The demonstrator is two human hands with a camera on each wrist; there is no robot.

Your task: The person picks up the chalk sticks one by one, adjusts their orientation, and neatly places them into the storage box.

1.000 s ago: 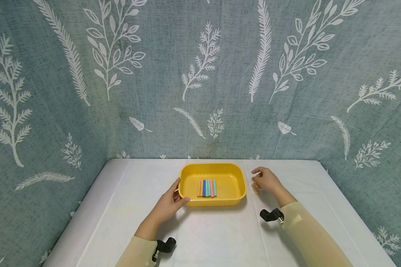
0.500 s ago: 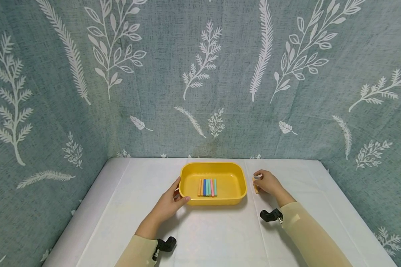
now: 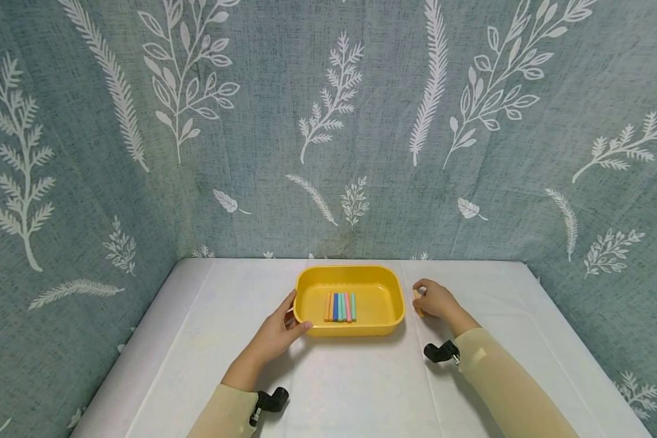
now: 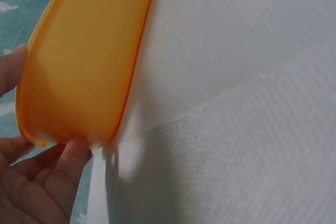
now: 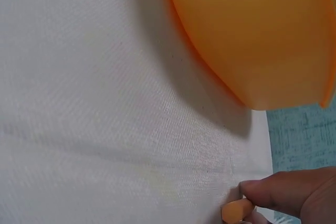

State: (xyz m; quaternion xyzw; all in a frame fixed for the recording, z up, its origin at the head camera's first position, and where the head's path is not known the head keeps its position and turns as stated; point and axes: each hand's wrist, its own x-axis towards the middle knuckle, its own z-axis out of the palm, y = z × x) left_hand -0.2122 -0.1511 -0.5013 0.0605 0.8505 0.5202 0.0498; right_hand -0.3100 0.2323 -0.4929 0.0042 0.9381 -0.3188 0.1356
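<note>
Six chalk sticks [image 3: 339, 307] lie side by side inside yellow tray [image 3: 385, 277], near table [image 3: 361, 389] far edge, middle. Left hand [image 3: 276, 334] grips tray's left near corner. Right hand [image 3: 437, 299] pinches orange chalk piece [image 3: 418, 304] on table, just right of tray.

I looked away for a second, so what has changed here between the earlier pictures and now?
The right hand closed its fingers round the orange chalk stick lying on the table right of the yellow tray and now pinches it. The left hand stayed on the tray's left edge, and the coloured chalks inside kept their row.
</note>
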